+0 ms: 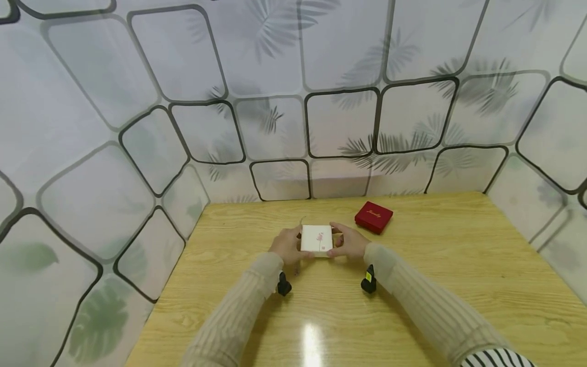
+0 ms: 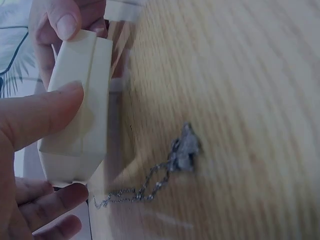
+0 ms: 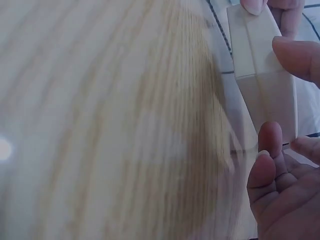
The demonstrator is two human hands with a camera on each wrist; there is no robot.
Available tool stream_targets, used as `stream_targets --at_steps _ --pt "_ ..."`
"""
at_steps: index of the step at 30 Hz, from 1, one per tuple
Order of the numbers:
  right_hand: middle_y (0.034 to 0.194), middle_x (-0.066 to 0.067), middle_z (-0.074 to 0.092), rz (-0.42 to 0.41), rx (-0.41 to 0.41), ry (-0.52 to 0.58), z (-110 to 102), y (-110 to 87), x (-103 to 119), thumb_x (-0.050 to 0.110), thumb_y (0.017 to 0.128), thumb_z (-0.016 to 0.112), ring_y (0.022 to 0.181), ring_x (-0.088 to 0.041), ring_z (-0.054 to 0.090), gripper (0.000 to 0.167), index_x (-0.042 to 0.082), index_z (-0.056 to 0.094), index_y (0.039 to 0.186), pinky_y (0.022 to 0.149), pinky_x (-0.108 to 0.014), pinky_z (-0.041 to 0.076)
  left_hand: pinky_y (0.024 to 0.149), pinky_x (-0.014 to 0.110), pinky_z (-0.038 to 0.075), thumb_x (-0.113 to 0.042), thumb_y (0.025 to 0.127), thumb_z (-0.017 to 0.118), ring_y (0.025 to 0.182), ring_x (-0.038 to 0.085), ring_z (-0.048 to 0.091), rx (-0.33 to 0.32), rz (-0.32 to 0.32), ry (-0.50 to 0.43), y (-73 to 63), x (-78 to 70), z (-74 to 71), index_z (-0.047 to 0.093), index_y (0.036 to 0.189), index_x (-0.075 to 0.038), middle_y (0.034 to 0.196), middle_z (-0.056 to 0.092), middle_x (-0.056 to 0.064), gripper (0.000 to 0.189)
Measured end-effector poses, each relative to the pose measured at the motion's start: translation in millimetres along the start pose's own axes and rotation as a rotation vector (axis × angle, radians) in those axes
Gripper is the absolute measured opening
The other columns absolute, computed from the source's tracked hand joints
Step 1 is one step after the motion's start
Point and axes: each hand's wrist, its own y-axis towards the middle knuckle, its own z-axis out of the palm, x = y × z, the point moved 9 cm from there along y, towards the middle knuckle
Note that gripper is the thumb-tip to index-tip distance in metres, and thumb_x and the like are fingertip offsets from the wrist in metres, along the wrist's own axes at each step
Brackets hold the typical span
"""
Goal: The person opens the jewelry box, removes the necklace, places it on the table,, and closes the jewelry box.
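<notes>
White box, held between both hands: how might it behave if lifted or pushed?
The white box is probably stiff, given its straight edges and flat faces. Its squat, flat-sided shape suggests sliding rather than rolling. The seam along its sides hints that a lid might separate if only one part is gripped.

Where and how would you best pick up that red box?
I'd pinch the red box by two opposite sides, coming from above with the right hand, the nearer one, once it lets go of the white box. The red box lies flat on the table, and its straight sides should suit finger and thumb.
</notes>
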Motion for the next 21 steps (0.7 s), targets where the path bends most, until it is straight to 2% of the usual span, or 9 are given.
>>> stream_targets --at_steps 5,8,13,21 --pt "0.134 -0.014 0.049 0.014 0.014 -0.006 0 4.5 -3 0.034 0.076 0.083 0.087 -0.017 0.053 0.099 0.003 0.025 0.151 0.068 -0.026 0.043 0.099 0.057 0.039 -0.061 0.074 0.072 0.129 0.030 0.040 0.034 -0.027 0.110 6.0 7.7 3.6 0.039 0.147 -0.014 0.137 0.051 0.008 0.093" --pt "0.131 -0.013 0.050 0.024 0.024 -0.007 1 6.5 -5 0.033 0.076 0.083 0.085 -0.017 0.052 0.099 0.003 0.025 0.151 0.064 -0.025 0.043 0.102 0.061 0.034 -0.066 0.074 0.069 0.137 0.030 0.032 0.055 -0.038 0.148 7.9 10.9 5.7 0.035 0.149 -0.014 0.144 0.044 0.009 0.097" --pt "0.127 -0.012 0.050 0.044 0.033 0.017 2 8.5 -9 0.028 0.076 0.084 0.082 -0.017 0.052 0.098 0.002 0.026 0.151 0.059 -0.026 0.043 0.105 0.062 0.030 -0.063 0.075 0.069 0.140 0.030 0.025 0.085 -0.042 0.136 9.3 12.0 7.1 0.033 0.150 -0.013 0.148 0.039 0.009 0.097" --pt "0.128 -0.010 0.051 0.062 0.036 -0.011 3 11.1 -10 0.033 0.076 0.082 0.083 -0.017 0.052 0.099 0.004 0.025 0.151 0.064 -0.026 0.044 0.107 0.062 0.026 -0.056 0.078 0.071 0.143 0.028 0.021 0.103 -0.023 0.112 13.1 13.3 9.7 0.029 0.152 -0.014 0.154 0.030 0.008 0.095"
